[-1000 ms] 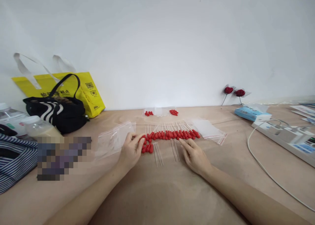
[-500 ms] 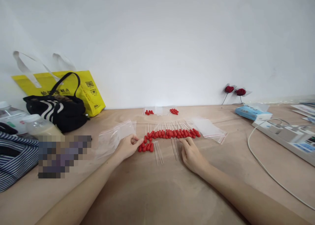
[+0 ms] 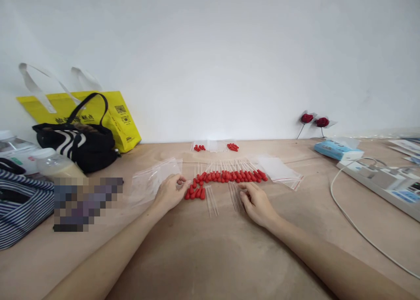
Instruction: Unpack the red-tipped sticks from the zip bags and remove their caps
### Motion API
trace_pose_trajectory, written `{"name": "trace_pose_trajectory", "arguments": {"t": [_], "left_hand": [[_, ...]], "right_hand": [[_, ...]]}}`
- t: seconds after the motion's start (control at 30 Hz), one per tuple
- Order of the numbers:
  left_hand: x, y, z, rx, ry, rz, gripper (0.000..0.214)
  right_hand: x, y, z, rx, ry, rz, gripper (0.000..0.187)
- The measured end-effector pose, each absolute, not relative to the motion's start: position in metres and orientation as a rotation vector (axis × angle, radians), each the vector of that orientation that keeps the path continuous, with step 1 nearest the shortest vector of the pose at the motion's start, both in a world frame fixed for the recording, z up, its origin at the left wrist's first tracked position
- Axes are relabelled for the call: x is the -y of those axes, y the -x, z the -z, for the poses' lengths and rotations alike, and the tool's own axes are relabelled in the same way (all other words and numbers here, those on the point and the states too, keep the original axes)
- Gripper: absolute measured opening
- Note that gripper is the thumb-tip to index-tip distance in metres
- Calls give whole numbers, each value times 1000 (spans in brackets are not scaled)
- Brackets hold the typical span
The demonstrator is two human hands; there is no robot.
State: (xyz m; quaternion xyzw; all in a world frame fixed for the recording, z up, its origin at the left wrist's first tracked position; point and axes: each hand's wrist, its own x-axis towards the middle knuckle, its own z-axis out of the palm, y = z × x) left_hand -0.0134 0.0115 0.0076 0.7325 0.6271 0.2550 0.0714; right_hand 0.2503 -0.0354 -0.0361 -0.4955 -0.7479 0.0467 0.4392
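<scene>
My left hand (image 3: pixel 172 192) rests beside a small group of red rubber dropper bulbs (image 3: pixel 197 193), its fingers bent and thumb and index tips slightly apart. Nothing can be made out between them. My right hand (image 3: pixel 257 204) lies near several thin clear tubes (image 3: pixel 234 197), fingertips close to their upper ends and apart from the thumb. Another few clear tubes (image 3: pixel 212 201) lie between my hands. Behind them runs a long row of droppers (image 3: pixel 229 176), red bulbs toward me and clear stems pointing away.
Clear zip bags lie left (image 3: pixel 152 179) and right (image 3: pixel 278 171) of the row. Farther back, more red bulbs (image 3: pixel 232 147) lie on clear bags. A yellow bag (image 3: pixel 126 131), black bag (image 3: pixel 88 153) and bottles stand left. Tissues (image 3: pixel 337 150) and a power strip (image 3: pixel 380 184) with a cable are right.
My right hand has shifted slightly, its index and thumb looking a little farther apart. My left hand stays by the red bulbs. The whole view has tilted slightly.
</scene>
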Motion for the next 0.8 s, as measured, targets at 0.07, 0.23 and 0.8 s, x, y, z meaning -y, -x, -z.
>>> {"name": "trace_pose_trajectory", "arguments": {"t": [0.07,0.23,0.8], "left_hand": [[-13,9,-9,-1885,-2299,-800,25],[-25,-16,-16,-1885,-2431,-720,24],[-23,-34,-19,-2026,-2473,-844,18]], "right_hand": [[35,-250,36,1817,1243,-134,19],[34,-253,35,1772,1204,-140,18],[33,-258,32,1777,1125,145,21]]}}
